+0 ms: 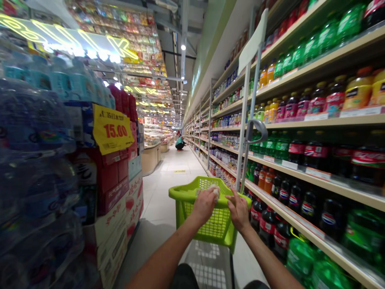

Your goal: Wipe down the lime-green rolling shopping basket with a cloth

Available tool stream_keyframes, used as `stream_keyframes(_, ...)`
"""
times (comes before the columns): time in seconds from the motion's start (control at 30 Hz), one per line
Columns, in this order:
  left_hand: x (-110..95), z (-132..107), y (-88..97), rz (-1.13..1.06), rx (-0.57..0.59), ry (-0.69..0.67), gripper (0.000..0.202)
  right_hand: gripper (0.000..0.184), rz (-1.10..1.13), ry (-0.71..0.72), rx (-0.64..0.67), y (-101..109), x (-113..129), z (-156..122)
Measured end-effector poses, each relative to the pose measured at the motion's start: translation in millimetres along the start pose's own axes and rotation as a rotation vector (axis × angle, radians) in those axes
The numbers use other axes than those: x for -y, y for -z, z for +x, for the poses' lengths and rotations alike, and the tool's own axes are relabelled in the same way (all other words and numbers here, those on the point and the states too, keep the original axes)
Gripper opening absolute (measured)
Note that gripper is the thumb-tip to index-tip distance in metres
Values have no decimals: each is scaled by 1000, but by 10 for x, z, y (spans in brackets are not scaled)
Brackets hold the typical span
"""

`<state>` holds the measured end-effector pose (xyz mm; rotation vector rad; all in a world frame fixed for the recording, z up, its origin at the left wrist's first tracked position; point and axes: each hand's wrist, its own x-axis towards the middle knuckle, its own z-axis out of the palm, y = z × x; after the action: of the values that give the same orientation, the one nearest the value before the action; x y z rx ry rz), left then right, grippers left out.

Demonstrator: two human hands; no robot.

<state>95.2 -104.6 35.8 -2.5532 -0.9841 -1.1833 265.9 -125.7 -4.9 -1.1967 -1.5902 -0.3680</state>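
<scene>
A lime-green plastic shopping basket (186, 202) rides on a cart in front of me in a supermarket aisle. My left hand (205, 204) rests on the basket's near rim, fingers curled around a small whitish crumpled thing (215, 190). My right hand (238, 209) sits just beside it on the same rim, fingers bent over the edge. Both forearms reach forward from the bottom of the view. A grey cart platform (209, 267) shows below the basket.
Shelves of soda bottles (303, 154) run along the right, close to the basket. Stacked water packs (33, 160) and red boxes with a yellow 15.00 price sign (112, 129) stand on the left. A person (180, 142) crouches far down the tiled aisle. A metal pole with a sign (249, 120) rises beside the basket.
</scene>
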Motion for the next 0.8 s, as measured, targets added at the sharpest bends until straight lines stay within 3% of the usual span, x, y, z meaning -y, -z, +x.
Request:
stream_keyframes(0.1, 96, -26, 31, -5, -24, 20, 35, 47, 10, 34, 34, 11, 13, 5)
stream_keyframes(0.23, 356, -65, 169, -15, -42, 236, 31, 47, 30, 15, 26, -15, 29, 17)
stream_keyframes(0.47, -77, 102, -11, -76, 55, 7, 43, 46, 57, 23, 30, -66, 69, 22)
stream_keyframes(0.57, 53, 57, 85, -66, 46, 46, 39, 46, 82, -8, 32, -22, 39, 31)
stream_keyframes(0.67, 229, -4, 208, -55, 3, 195, 35, 47, 123, -91, 4, 33, 19, 66)
stream_keyframes(0.73, 185, 4, 190, -67, 9, 204, 32, 48, 151, -139, -22, 58, 16, 92)
stream_keyframes(0.8, 16, 45, 92, -91, 35, 113, 30, 49, 173, -163, -23, 73, 3, 109)
